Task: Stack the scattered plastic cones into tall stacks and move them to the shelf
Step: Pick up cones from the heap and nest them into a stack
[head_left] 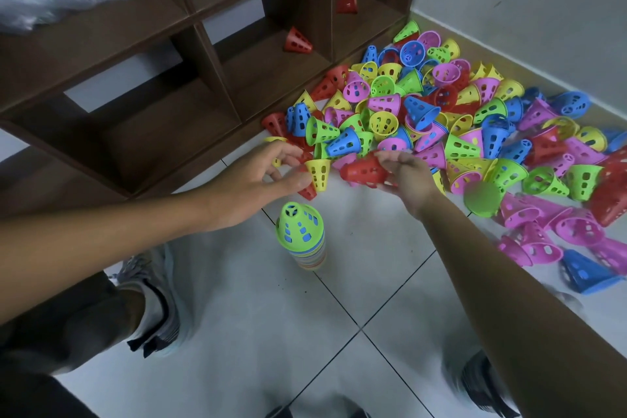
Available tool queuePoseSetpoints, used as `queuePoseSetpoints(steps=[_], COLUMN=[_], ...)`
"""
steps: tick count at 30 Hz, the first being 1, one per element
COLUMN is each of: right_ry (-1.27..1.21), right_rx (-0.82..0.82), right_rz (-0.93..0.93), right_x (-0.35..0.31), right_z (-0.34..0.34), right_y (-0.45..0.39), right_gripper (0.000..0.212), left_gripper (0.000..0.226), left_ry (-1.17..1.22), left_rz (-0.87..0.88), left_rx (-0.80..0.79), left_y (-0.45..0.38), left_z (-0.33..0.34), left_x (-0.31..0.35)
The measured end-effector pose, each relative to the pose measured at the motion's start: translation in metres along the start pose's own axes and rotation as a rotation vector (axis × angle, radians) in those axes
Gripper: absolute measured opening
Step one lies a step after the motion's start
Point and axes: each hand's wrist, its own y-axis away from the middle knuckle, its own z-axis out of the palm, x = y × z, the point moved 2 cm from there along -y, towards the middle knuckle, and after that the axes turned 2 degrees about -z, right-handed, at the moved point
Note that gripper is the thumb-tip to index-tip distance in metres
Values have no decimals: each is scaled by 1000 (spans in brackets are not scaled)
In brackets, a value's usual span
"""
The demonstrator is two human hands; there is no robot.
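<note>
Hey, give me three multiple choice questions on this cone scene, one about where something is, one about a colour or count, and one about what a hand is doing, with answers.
1. Where does the stack stand?
A. On the floor tiles between the two arms
B. Inside a shelf compartment
C. On top of the pile

2. What colour is the stack's top cone?
A. Pink
B. Green
C. Red

3. What is the right hand doing?
A. Resting flat on the floor
B. Gripping the stack
C. Holding a red cone lying on its side

Answers:
1 A, it stands upright on the floor, apart from the pile and the shelf.
2 B, the cone capping it is green.
3 C, its fingers and thumb curl round the red cone, while the left hand touches a yellow cone.
</note>
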Motion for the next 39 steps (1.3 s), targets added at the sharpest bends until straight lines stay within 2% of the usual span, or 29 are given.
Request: queuePoseSetpoints(steps=[3, 7, 9, 11, 13, 17, 22, 24, 26, 28, 31, 33, 35, 37, 39], right_ry=[-84, -218, -276, -336, -387, -382, -279, -127, 0, 68, 130, 301, 571, 680, 814], right_rx=[-121, -277, -346, -418, -480, -586, -632, -595, -493, -355, -82, 37, 119, 168, 222], right_rz=[-48, -104, -125, -135, -132, -103, -124, -149, -135, -107, -50, -34, -52, -41, -3], right_x=[-33, -70, -82, -90, -94, -94, -93, -94, -89, -76, -50, -31, -14, 5, 24], right_z=[24, 54, 66, 78, 85, 96, 101, 97, 85, 67, 31, 10, -11, -29, -45], right_y=[9, 28, 36, 45, 51, 59, 61, 58, 48, 30, 2, -14, -24, -28, -34], right_gripper=[19, 20, 21, 22, 23, 25, 25, 26, 30, 29, 14, 9, 19, 45, 57], left_gripper=[92, 101, 87, 60, 43, 42, 8, 16, 29, 39, 49, 51, 48, 40, 30], left_ry=[-66, -4, 24, 35, 61, 222, 247, 272, 277, 262, 157, 87, 39, -16, -92], left_rz=[-9, -24, 4, 39, 65, 125, 116, 103, 93, 94, 72, 64, 52, 56, 84], left_rx=[0, 1, 12, 57, 127, 190, 244, 258, 248, 217, 164, 124, 79, 16, -27], left_y=[-3, -7, -7, -7, -6, -8, -8, -7, -4, 2, 10, 15, 20, 24, 28], left_z=[-5, -12, -14, -16, -18, -20, -21, -21, -18, -14, -9, -5, -1, 4, 8], left_x=[0, -4, 1, 9, 14, 11, 9, 8, 8, 8, 7, 5, 3, 2, 2])
